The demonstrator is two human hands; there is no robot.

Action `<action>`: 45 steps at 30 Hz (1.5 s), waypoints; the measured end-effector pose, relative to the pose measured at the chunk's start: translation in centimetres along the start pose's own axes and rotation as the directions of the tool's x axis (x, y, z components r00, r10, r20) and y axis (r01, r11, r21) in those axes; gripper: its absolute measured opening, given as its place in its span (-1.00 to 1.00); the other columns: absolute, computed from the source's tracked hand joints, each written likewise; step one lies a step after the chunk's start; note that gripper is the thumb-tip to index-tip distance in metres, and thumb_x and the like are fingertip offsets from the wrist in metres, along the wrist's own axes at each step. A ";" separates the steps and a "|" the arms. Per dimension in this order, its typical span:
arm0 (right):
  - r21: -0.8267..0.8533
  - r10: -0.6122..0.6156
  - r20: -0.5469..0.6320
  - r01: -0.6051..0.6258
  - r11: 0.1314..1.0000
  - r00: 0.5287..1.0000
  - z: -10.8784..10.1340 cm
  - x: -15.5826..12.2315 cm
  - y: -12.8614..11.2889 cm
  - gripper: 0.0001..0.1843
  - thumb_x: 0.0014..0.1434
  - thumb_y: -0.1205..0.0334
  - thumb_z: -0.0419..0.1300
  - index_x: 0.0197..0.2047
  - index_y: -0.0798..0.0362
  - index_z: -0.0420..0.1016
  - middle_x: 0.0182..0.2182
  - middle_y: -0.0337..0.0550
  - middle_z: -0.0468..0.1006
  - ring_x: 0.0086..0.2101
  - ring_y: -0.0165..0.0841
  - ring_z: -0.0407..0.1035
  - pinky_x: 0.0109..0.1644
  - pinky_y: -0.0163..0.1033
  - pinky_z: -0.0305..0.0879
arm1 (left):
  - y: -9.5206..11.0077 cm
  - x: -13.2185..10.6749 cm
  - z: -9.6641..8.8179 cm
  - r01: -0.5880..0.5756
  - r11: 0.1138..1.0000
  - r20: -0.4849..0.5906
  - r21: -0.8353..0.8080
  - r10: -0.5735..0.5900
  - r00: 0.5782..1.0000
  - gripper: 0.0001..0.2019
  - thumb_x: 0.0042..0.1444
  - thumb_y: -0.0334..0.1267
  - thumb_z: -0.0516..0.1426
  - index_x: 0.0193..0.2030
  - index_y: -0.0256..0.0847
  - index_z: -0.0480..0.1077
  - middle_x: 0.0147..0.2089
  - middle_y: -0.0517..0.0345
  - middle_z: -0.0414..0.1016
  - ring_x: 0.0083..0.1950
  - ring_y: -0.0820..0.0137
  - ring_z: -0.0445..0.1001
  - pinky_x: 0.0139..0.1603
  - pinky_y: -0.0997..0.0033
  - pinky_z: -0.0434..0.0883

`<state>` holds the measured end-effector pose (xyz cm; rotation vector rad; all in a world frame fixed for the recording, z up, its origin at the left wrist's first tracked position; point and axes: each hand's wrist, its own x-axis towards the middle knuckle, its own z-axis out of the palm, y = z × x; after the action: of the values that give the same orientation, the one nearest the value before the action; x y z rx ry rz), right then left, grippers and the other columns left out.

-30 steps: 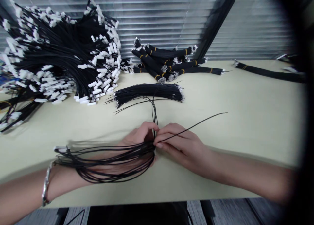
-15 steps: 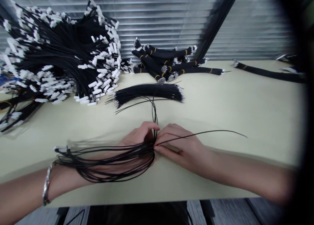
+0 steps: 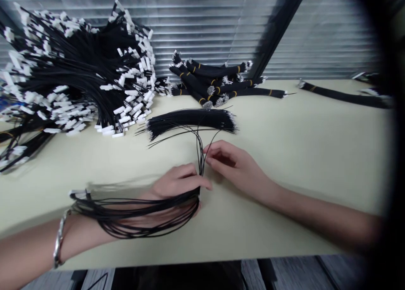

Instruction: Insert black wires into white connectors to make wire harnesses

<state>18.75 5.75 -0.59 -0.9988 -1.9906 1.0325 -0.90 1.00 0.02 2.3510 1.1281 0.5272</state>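
Observation:
My left hand [image 3: 177,183] is closed on a bundle of thin black wires [image 3: 133,209] that loops back over my wrist to a white connector [image 3: 79,193]. A few wires [image 3: 199,150] rise from this hand toward the loose wire bunch [image 3: 190,119] lying just beyond. My right hand [image 3: 230,163] is a little farther up the table, its fingertips pinched at these upright wires near the left thumb.
A big heap of black wires with white connectors [image 3: 76,74] fills the back left. Tied black wire bundles with yellow bands [image 3: 211,81] lie at the back centre, another [image 3: 341,96] at the back right. The table edge [image 3: 202,260] runs near me.
The single wire my right hand held out to the right is gone from there. My right hand has moved up and away from the left hand to the upright wires.

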 end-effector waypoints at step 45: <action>0.283 0.099 0.203 -0.156 0.946 0.974 0.9 -2.2 -2.0 -0.84 0.14 0.20 0.21 -0.40 0.08 0.32 -0.43 -0.27 0.39 -0.44 -0.49 0.24 -0.38 -0.37 0.20 | -0.1 0.4 -0.5 -0.002 0.995 0.042 -0.098 0.006 0.999 -0.59 -0.01 -0.31 0.11 0.03 -0.23 0.24 -0.20 0.19 0.28 -0.23 0.45 0.36 -0.18 0.57 0.36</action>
<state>18.40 2.80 0.25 -0.9015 -1.8584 1.4969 -1.01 1.51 0.46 2.2701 1.0545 0.5198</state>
